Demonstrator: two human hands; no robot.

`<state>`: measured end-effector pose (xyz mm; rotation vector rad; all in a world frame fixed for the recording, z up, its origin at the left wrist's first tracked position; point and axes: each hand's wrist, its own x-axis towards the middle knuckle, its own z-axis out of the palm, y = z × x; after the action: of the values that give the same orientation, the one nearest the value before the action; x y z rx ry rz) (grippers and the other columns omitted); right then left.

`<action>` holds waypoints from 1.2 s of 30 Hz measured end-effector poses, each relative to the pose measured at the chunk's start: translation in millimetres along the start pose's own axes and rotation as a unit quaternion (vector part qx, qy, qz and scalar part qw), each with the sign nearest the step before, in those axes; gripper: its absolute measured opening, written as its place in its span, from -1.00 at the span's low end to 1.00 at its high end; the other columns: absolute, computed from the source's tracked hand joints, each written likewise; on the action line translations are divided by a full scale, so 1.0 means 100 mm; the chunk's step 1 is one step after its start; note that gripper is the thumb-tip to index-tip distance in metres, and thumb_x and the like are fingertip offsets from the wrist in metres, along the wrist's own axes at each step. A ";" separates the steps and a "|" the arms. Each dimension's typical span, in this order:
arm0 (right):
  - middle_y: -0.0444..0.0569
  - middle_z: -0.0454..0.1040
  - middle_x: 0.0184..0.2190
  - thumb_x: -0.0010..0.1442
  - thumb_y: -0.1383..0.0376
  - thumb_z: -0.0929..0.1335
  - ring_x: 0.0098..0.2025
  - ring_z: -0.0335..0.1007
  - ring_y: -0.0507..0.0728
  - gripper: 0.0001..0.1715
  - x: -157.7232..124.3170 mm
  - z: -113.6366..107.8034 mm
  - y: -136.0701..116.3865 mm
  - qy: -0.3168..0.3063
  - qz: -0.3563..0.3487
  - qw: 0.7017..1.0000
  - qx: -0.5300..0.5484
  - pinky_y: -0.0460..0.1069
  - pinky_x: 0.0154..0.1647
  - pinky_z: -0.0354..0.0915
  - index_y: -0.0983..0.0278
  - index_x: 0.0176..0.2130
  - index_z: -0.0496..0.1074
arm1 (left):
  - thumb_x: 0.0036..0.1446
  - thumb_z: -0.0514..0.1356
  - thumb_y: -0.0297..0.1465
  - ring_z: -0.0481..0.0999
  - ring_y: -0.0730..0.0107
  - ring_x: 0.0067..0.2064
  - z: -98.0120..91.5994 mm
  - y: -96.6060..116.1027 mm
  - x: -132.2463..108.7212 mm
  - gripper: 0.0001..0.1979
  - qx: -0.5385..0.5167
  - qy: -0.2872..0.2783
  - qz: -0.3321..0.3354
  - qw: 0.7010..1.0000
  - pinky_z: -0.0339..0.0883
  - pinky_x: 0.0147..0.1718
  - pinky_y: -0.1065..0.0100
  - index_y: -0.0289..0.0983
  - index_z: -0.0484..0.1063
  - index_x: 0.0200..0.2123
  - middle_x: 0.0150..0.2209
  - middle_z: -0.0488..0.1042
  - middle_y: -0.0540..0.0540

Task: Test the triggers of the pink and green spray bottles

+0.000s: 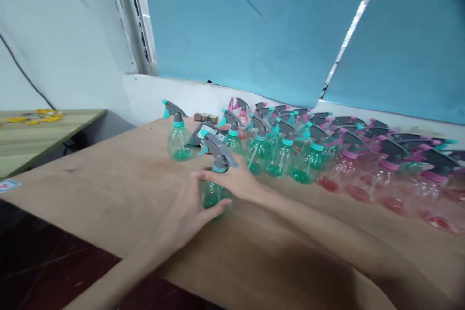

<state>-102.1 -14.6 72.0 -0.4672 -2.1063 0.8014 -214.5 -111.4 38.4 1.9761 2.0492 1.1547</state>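
A green spray bottle (pixel 211 194) with a grey and teal trigger head stands upright between my hands over the near part of the table. My left hand (pixel 194 206) wraps round its clear body, thumb across the front. Higher up, my right hand (pixel 234 177) grips the neck collar just under the trigger head; part of its fingers is hidden behind the bottle. Another green spray bottle (pixel 179 143) stands alone to the left and farther back. Just behind the held one is a green spray bottle (pixel 233 143), beside a dark object with a pale label (pixel 210 131).
Rows of green spray bottles (pixel 279 157) and pink spray bottles (pixel 392 189) fill the right of the wooden table (pixel 119 169). Small boxes (pixel 206 117) sit near the back wall. At left is a second table (pixel 22 138) with yellow pieces (pixel 47 116). A blue curtain (pixel 236 24) hangs behind.
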 end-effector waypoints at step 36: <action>0.08 0.55 -0.31 0.15 0.30 0.29 -0.26 0.46 0.18 -0.70 1.12 -0.71 0.42 0.005 -0.018 0.941 -0.337 0.08 -0.18 0.24 0.35 -0.10 0.37 | 0.00 0.13 0.07 0.21 -0.15 -0.05 -0.08 -0.66 1.21 -0.27 0.287 0.105 0.066 0.950 0.11 -0.06 -0.01 -0.36 0.27 0.07 -0.17 0.26 -0.27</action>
<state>-110.4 106.2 139.5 -0.7805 -2.3389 0.0243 -294.2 -1.3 60.8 2.3474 2.6359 0.8839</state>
